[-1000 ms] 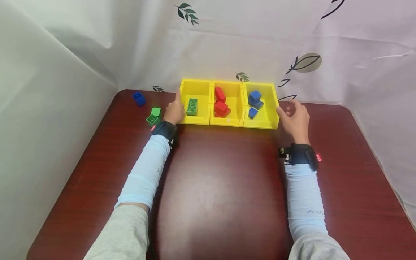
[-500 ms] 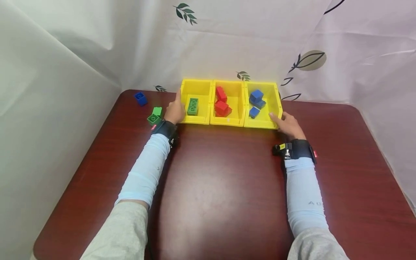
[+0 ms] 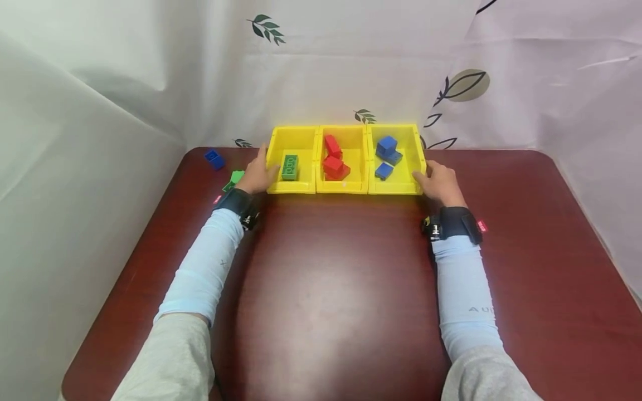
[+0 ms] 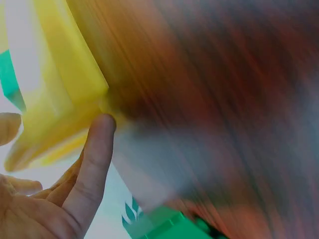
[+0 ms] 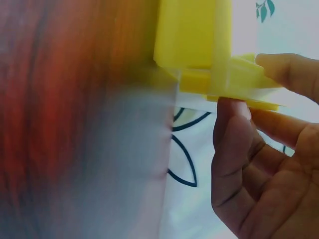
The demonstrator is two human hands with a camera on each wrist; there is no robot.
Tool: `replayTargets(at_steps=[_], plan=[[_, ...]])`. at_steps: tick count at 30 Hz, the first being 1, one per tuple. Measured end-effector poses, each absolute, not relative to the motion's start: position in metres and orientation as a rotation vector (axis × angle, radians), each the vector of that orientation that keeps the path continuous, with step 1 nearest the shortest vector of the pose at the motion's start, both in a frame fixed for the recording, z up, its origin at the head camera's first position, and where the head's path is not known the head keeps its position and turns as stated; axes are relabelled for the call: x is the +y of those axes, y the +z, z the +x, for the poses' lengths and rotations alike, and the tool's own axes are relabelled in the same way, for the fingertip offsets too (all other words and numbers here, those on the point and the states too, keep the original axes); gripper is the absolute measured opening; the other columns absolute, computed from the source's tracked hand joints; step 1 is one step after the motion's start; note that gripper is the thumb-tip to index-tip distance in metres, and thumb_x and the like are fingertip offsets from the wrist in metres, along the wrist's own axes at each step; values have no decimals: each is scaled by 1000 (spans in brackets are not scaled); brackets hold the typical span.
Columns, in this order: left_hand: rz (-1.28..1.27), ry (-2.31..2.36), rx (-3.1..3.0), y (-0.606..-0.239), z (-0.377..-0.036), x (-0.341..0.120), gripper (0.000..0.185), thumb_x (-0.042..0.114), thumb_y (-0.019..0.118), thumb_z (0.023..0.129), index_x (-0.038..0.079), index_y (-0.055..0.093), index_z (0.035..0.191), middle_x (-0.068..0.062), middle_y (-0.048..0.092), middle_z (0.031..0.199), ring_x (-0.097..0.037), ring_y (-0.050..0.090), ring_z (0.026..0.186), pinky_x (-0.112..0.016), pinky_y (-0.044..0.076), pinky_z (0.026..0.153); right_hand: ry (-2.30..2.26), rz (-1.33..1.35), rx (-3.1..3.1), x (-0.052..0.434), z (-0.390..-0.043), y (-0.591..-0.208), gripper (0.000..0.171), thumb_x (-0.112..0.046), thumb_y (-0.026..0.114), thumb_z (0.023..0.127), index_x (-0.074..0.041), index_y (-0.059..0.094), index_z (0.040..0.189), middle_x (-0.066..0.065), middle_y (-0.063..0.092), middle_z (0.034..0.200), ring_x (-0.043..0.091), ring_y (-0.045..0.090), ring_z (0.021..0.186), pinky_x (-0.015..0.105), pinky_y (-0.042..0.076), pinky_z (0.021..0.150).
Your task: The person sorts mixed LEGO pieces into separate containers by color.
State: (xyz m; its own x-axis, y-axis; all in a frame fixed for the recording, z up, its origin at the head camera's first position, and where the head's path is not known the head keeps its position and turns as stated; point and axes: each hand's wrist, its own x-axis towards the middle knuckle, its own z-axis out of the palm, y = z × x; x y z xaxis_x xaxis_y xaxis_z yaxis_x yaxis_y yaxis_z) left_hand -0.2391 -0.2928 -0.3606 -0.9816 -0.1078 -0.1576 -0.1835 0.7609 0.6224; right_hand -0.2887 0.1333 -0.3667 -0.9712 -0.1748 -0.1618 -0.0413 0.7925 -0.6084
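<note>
Three yellow bins point(image 3: 343, 188) stand joined in a row at the back of the table. The left one holds a green toy brick point(image 3: 289, 167), the middle one red bricks point(image 3: 333, 165), the right one blue bricks point(image 3: 387, 146). My left hand point(image 3: 257, 175) grips the row's left end, thumb over the wall and fingers outside. In the left wrist view, an index fingertip point(image 4: 103, 124) sits at the bin's lower corner. At the opposite end, my right hand point(image 3: 441, 182) pinches the right bin's side wall point(image 5: 219, 50) between thumb and fingers.
Beside my left hand lie green bricks point(image 3: 237, 177), partly hidden by it. A blue brick point(image 3: 214, 160) is farther left, near the back corner of the dark red table point(image 3: 331, 289). White patterned cloth point(image 3: 321, 72) hangs close behind the bins.
My right hand has come in from beside the right bin and taken hold of its wall. My left thumb now shows over the left bin's wall. The head view has shifted slightly.
</note>
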Motion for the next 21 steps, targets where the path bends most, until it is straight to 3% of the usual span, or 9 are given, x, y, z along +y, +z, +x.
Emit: replayTargets(at_steps=[4,8,13,16,21], plan=[[-257,969,2923,-354,-227,-310,68,42,37,104,7,13,157,-27,32,153,-42,35,140,-56,30,114,-939,-167,2808,128,-289,-367,52,-24,44,101,7,39,143,29,53,119,41,49,103,52,43,94],[-317,873,3082,-348,-210,-330,62,43,38,104,3,32,151,-29,42,142,-44,43,130,-57,36,108,-955,-129,2814,126,-291,-370,49,-22,43,100,6,39,140,27,53,115,40,51,100,50,44,89],[-465,446,3078,-361,-187,-352,70,47,45,99,1,30,150,-33,38,141,-50,39,127,-65,35,105,-953,-141,2817,125,-294,-372,48,-22,41,100,6,39,139,27,52,112,40,50,98,50,43,87],[-390,263,2998,-379,-183,-355,76,51,47,97,1,25,150,-34,41,135,-50,43,119,-66,41,98,-952,-141,2804,125,-296,-374,51,-24,40,101,5,37,142,28,51,116,41,48,102,52,42,90],[-269,227,2969,-395,-187,-346,61,42,49,100,0,34,140,-29,48,121,-46,55,104,-62,50,88,-968,-137,2782,126,-296,-377,54,-24,38,101,4,32,147,29,49,121,42,47,105,53,40,94]])
